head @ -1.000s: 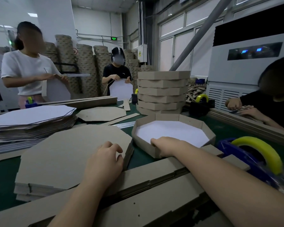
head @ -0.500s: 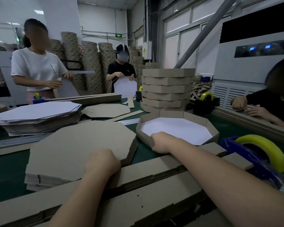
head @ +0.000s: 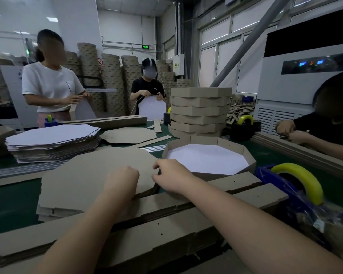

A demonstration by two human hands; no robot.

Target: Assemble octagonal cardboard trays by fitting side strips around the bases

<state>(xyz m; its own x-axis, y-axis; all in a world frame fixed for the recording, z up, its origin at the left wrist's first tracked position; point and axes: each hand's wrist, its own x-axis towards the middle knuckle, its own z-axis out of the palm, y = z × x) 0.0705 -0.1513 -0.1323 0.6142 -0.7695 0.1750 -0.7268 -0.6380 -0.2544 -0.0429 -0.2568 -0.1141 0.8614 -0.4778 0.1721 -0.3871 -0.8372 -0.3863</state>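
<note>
Pinches the right corner of the top octagonal base [head: 91,175] between thumb and forefinger of the right grip [head: 171,175], likely to peel it off the stack. Rests the left grip [head: 121,182], fingers curled and hidden, on the near edge; cannot tell whether holding. Has the finished tray [head: 204,139] just right of the right grip, side strips [head: 236,183] beneath both wrists. Finds open room left of the left grip, over the counter [head: 12,204].
</note>
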